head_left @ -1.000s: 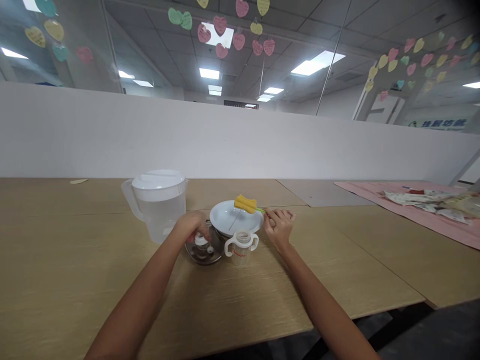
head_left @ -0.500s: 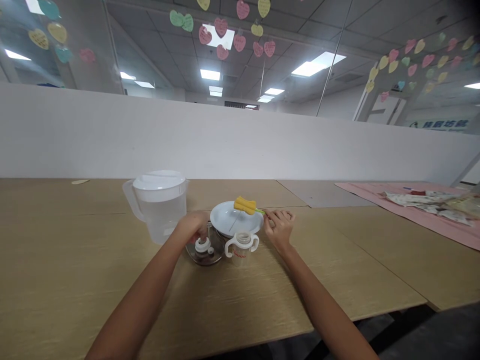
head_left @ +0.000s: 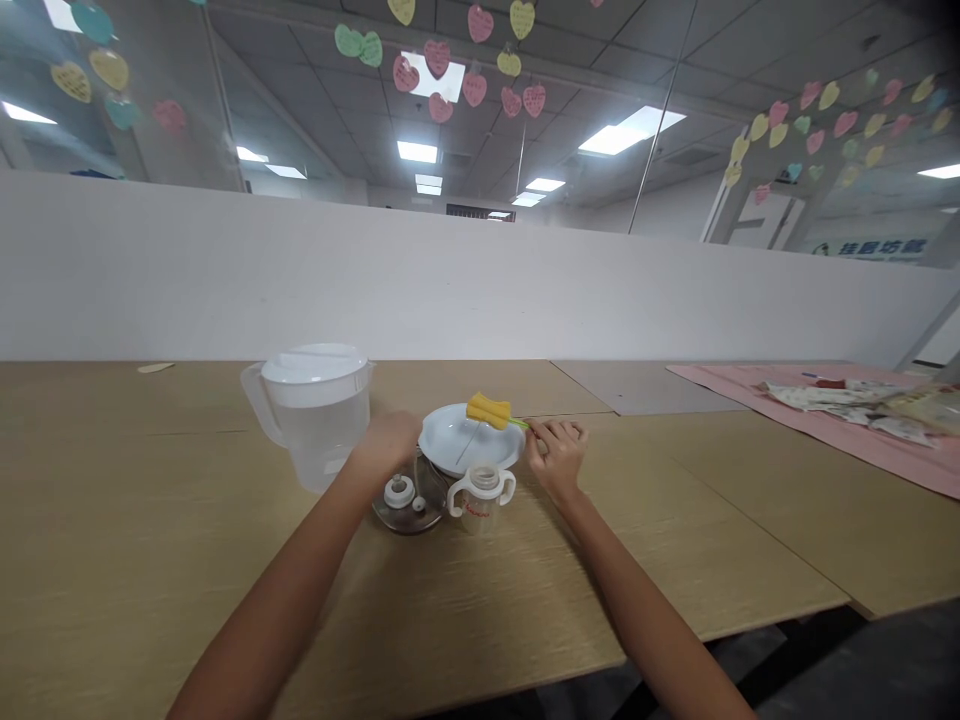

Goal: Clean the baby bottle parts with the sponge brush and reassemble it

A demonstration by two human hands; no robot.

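In my right hand [head_left: 558, 455], closed around its thin green handle, is a sponge bottle brush [head_left: 489, 410] with a yellow head. The brush head is above a white bowl [head_left: 442, 440], and a thin straight line shows against the bowl's inside. My left hand [head_left: 391, 440], smeared by motion, hovers above the left edge of a round metal tray [head_left: 433, 508], its fingers hidden. Lying on that tray are a white bottle collar with a nipple [head_left: 399, 491] and a small pale piece [head_left: 418, 505]. A clear baby bottle [head_left: 480, 505] with two white handles stands uncapped beside the tray.
A lidded clear plastic pitcher [head_left: 319, 430] stands left of the bowl. A flat wooden stick [head_left: 156, 368] lies at the back left. To the right, a pink cloth [head_left: 757, 385] bears papers and plastic. A white partition [head_left: 450, 290] rises behind the table [head_left: 480, 600].
My left hand has let go of the bottle collar and lifted slightly from it, leaving it on the tray. My right hand and the brush have hardly moved.
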